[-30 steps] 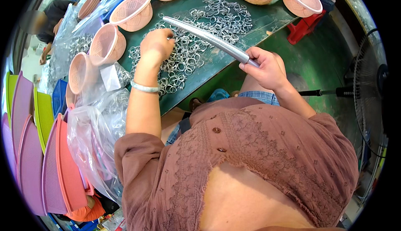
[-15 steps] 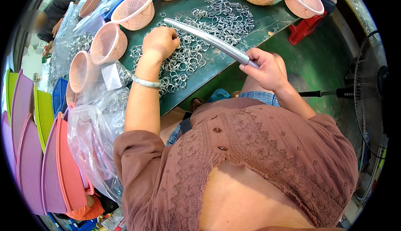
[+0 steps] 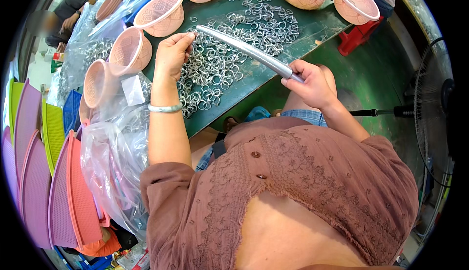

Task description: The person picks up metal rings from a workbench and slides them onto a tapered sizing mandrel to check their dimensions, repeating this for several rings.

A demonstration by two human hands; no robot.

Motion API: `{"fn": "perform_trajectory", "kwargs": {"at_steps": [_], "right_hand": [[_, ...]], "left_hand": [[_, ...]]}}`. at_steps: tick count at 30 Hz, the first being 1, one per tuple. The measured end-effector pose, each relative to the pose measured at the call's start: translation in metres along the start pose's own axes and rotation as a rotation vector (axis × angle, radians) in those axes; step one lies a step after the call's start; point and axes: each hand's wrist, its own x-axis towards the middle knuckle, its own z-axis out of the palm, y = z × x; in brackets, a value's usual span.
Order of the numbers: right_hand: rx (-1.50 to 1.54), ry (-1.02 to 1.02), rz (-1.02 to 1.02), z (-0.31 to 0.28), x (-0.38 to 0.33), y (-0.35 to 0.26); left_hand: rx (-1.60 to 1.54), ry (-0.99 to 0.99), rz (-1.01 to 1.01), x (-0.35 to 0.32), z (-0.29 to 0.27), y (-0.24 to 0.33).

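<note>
My right hand (image 3: 311, 82) is wrapped round the thick end of a ring mandrel (image 3: 249, 50), a tapered silver rod that slants up and left over the table. Close to its thin tip is my left hand (image 3: 171, 57), thumb and fingers pinched together. Whatever lies between those fingertips is too small to make out. A pale bangle circles my left wrist. Below the rod and beside my left hand spreads a pile of silver-coloured rings (image 3: 215, 70), loose on the green table (image 3: 239, 92).
Several pink baskets (image 3: 159, 16) line the table's far and left edges. Clear plastic bags (image 3: 115, 145) lie to my left, near stacked coloured baskets (image 3: 36, 172). At right stand a red stool (image 3: 359, 38) and a black fan (image 3: 435, 99). Another person (image 3: 71, 13) sits far left.
My left hand has lifted from the ring pile and moved left, its fingers now pinched near the mandrel's tip. The right hand and the mandrel have barely moved.
</note>
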Motion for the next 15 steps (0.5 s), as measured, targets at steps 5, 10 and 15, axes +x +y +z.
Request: {"fn": "perform_trajectory", "kwargs": {"at_steps": [5, 10, 15], "right_hand": [[0.002, 0.011, -0.008, 0.001, 0.001, 0.007], [-0.025, 0.016, 0.028, -0.001, -0.001, 0.000], [0.003, 0.017, 0.019, 0.000, -0.001, 0.005]], "left_hand": [[0.133, 0.092, 0.175, 0.002, 0.000, -0.014], [0.014, 0.026, 0.100, -0.003, -0.003, -0.013], [0.333, 0.147, 0.336, -0.007, 0.006, -0.020]]}}
